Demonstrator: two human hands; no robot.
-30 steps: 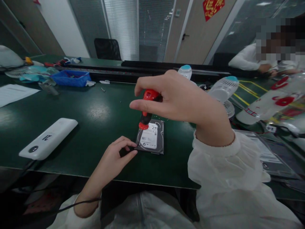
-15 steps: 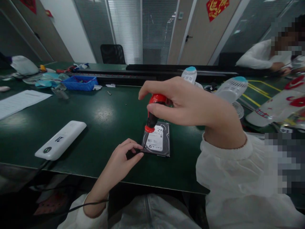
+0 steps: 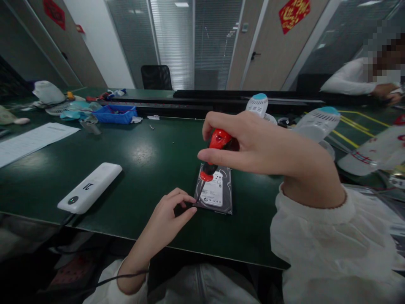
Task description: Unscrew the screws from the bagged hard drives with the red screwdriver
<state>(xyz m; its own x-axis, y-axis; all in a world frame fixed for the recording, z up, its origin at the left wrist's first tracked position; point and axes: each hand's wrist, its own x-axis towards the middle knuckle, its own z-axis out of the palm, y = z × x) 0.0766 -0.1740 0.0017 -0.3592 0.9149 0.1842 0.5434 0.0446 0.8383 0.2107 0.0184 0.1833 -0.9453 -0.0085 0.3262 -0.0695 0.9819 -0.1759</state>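
Observation:
A 3.5-inch hard disk drive [image 3: 217, 190] lies flat on the green workbench, its white label facing up. My right hand [image 3: 262, 145] is shut around a red-and-black screwdriver [image 3: 215, 147] above the drive. The screwdriver tilts down, and its thin shaft ends at the drive's near left corner. My left hand [image 3: 167, 215] sits at that same corner, with thumb and index finger pinching the drive's edge. The fingers hide part of the corner, and the tip's contact point is too small to make out.
The green workbench [image 3: 145, 169] has a front edge below my hands. On it lie a white device marked 21 [image 3: 90, 188], a paper sheet [image 3: 34, 143], a blue plastic bin [image 3: 115, 114] and a small screw [image 3: 152, 126]. White fans [image 3: 316, 124] stand to the right. A co-worker [image 3: 354, 82] sits at the far right.
The whole view has drifted, with the drive and hands now further right in the frame. The screwdriver's shaft shows more clearly, reaching the drive's near left corner. My grip on it has not changed.

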